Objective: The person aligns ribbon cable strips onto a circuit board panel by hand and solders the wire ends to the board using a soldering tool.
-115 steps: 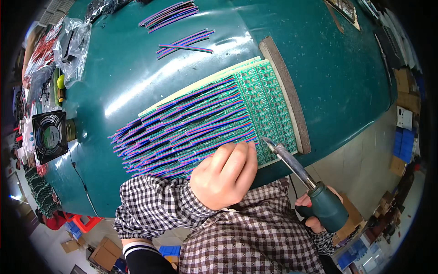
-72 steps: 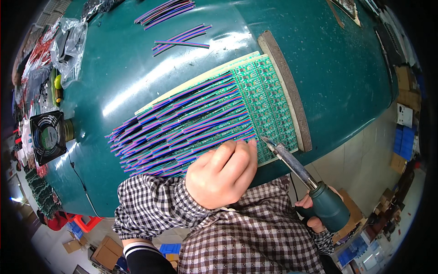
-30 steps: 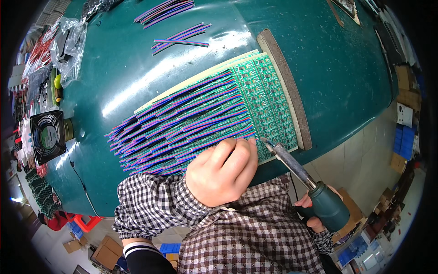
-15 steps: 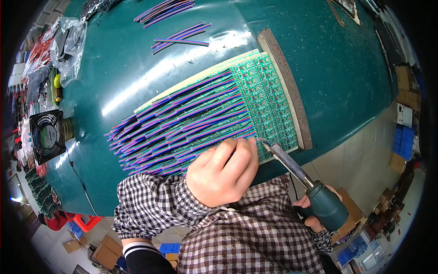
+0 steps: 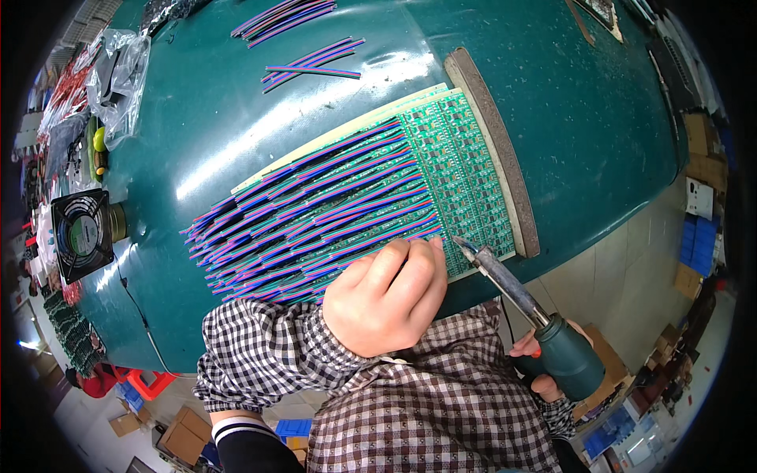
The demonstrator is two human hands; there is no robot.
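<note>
"What do you see, largest first?"

"On the glossy dark green table [image 5: 599, 158] lies the flat panel of green circuit boards [image 5: 467, 177], partly covered by rows of multicoloured ribbon wires [image 5: 300, 229]. The soldering iron with dark green handle [image 5: 516, 293] is gripped by the right hand [image 5: 527, 345]. The left hand [image 5: 382, 299] is curled near the panel's close edge; whether it pinches a wire, I cannot tell."

"And the step?"

"I judge it is wire soldering. Next calls for steady fingers and precise placing of the pointed metal tip [image 5: 465, 246]."
</note>
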